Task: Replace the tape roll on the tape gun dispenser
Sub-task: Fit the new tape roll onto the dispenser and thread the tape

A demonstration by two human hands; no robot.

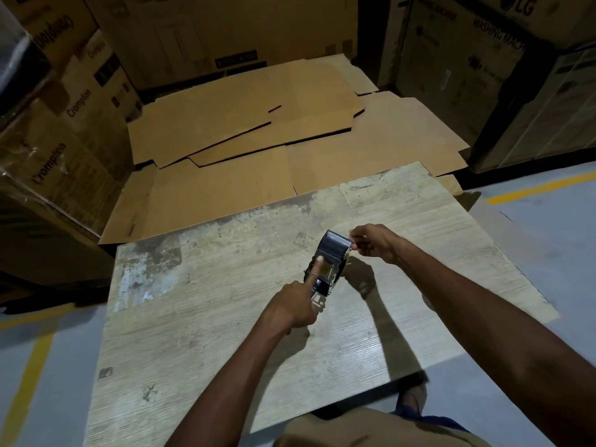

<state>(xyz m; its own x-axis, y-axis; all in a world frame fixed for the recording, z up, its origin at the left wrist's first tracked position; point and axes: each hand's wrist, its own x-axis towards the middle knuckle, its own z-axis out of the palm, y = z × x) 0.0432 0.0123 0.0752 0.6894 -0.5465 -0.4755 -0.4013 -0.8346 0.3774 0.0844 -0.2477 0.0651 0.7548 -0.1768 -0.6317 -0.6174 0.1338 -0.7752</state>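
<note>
The person is standing at the near edge of a worn, wood-grain tabletop (200, 333), both bare arms reaching forward over it. The left hand (295, 306) is gripping the handle end of the tape gun dispenser (333, 250), its fingers curled round the handle and the index finger (317, 266) lying straight along the top of the frame. The dispenser is sitting towards the far right part of the tabletop, its dark head pointing away from the person; a small yellowish patch is showing in the middle of the frame, too small for me to tell what it is. Just beyond it, the right hand (375, 241) is curling in, thumb and fingertips pinching at the front right corner of the dispenser's head; whether they are catching tape or the frame itself I cannot tell. Past the tabletop, flattened cardboard sheets (245, 124) are lying overlapped on the ground. Cartons printed "Crompton" (64, 130) are standing stacked on the left, and a carton marked LG washing machine (458, 43) is rising on the right. A yellow line (29, 375) is running across the grey floor (548, 221).
</note>
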